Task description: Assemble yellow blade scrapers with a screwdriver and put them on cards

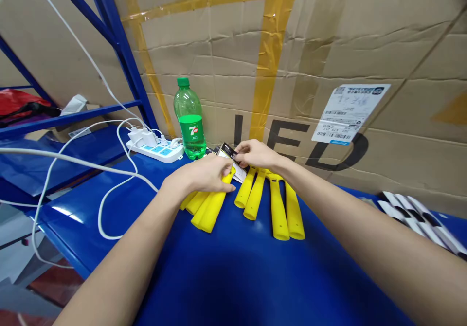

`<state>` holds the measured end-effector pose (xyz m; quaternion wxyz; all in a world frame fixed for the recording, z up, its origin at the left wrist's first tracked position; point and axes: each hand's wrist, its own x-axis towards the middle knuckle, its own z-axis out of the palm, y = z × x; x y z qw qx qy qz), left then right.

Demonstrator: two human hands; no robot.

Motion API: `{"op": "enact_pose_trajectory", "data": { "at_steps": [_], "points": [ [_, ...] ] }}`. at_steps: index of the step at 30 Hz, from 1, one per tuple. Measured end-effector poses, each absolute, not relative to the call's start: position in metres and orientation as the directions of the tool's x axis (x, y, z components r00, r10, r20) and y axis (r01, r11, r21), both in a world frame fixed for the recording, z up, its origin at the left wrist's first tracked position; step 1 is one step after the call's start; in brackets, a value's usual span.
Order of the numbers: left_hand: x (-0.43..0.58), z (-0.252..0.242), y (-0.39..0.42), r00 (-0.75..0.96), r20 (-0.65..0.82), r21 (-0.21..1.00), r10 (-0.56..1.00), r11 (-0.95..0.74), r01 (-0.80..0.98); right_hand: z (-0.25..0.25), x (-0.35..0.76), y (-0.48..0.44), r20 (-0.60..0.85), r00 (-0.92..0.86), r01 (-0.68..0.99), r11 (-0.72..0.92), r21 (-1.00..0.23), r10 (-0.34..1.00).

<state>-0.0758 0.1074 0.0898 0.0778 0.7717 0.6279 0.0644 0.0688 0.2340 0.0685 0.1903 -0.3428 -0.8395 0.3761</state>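
Note:
My right hand (257, 153) is closed in a pinch at the edge of a black-and-white printed card (239, 171). Close beside it, my left hand (207, 172) is curled over the upper end of a yellow plastic handle (214, 208), its thumb lying along the handle's near side. More yellow handles (197, 202) lie under and beside the left hand, partly covered by it. Below my right hand several loose yellow handles (280, 209) fan out on the blue table (233, 277). Dark printed cards behind the left hand are mostly hidden.
A green soda bottle (191, 121) stands behind my left hand, next to a white power strip (156, 148) with plugs and looping white cables (102, 209). A large cardboard box (226, 82) walls off the back. Black-and-white strips (419, 219) lie at the right.

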Motion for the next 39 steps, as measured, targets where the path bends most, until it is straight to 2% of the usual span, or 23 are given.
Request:
{"op": "enact_pose_trajectory", "data": {
  "at_steps": [5, 11, 15, 22, 28, 30, 35, 39],
  "points": [
    [-0.073, 0.084, 0.113, 0.141, -0.009, 0.198, 0.990, -0.136, 0.971, 0.063, 0.077, 0.229, 0.079, -0.636, 0.535, 0.512, -0.672, 0.767],
    [-0.068, 0.080, 0.113, 0.112, -0.001, 0.164, 0.994, -0.110, 0.980, 0.059, 0.105, 0.217, 0.209, -0.559, 0.629, 0.575, -0.523, 0.802],
    [-0.061, 0.077, 0.112, 0.120, 0.050, 0.117, 0.992, -0.125, 0.985, 0.051, 0.124, 0.206, 0.185, -0.555, 0.699, 0.575, -0.425, 0.811],
    [-0.034, 0.077, 0.111, 0.178, 0.115, 0.046, 0.977, -0.184, 0.982, 0.057, 0.142, 0.187, 0.181, -0.591, 0.703, 0.612, -0.362, 0.786],
    [-0.009, 0.065, 0.109, 0.224, 0.166, 0.056, 0.960, -0.236, 0.970, 0.065, 0.178, 0.174, 0.206, -0.557, 0.729, 0.593, -0.342, 0.804],
    [-0.005, 0.060, 0.110, 0.222, 0.160, 0.072, 0.962, -0.235, 0.969, 0.061, 0.191, 0.166, 0.198, -0.603, 0.702, 0.631, -0.328, 0.773],
    [0.005, 0.056, 0.112, 0.138, 0.172, 0.143, 0.975, -0.164, 0.976, 0.049, 0.211, 0.144, 0.180, -0.799, 0.525, 0.812, -0.256, 0.574],
    [0.011, 0.063, 0.113, -0.005, 0.233, 0.188, 0.972, -0.040, 0.981, 0.048, 0.217, 0.133, 0.173, -0.798, 0.535, 0.811, -0.237, 0.577]
  ]
}}
